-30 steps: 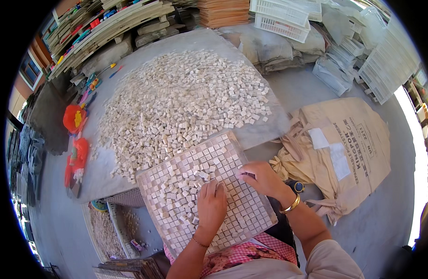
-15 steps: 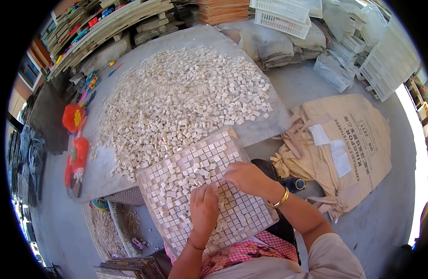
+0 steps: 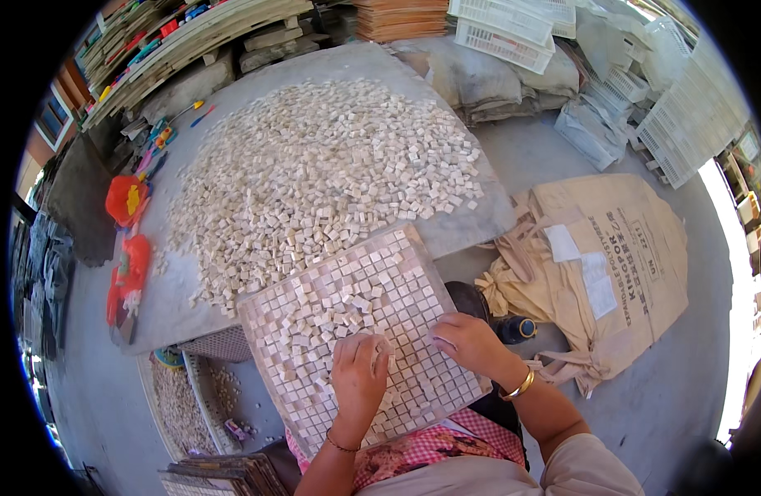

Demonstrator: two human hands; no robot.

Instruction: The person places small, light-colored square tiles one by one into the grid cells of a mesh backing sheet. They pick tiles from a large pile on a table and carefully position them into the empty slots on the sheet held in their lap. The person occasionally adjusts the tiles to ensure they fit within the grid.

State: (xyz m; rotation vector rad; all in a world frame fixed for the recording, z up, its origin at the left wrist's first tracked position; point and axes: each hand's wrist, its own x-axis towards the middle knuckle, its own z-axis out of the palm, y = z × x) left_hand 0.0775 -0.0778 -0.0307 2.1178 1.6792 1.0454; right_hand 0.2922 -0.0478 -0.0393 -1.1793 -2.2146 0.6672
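A square gridded tray point(image 3: 256, 318) rests on my lap, against the table's near edge. Small pale stone tiles sit in many of its cells, and a heap of loose tiles point(image 3: 339, 310) lies over its middle and left part. My left hand point(image 3: 360, 376) is over the tray's middle with fingers curled together; a pale tile seems to show by its thumb. Near the tray's right edge is my right hand point(image 3: 473, 343), its fingers pinched together and pointing down toward the cells. Whatever is between those fingertips is hidden.
A wide spread of loose tiles point(image 3: 331, 165) covers the grey table point(image 3: 161, 318). Red and yellow plastic items point(image 3: 128, 202) lie on its left side. To the right are a beige sack point(image 3: 629, 248) and a dark bottle point(image 3: 515, 330). A bin of tiles point(image 3: 182, 405) stands lower left.
My right hand has moved right and a little nearer, from the loose tiles toward the tray's right edge. My left hand has stayed nearly in place, and the whole view has shifted slightly.
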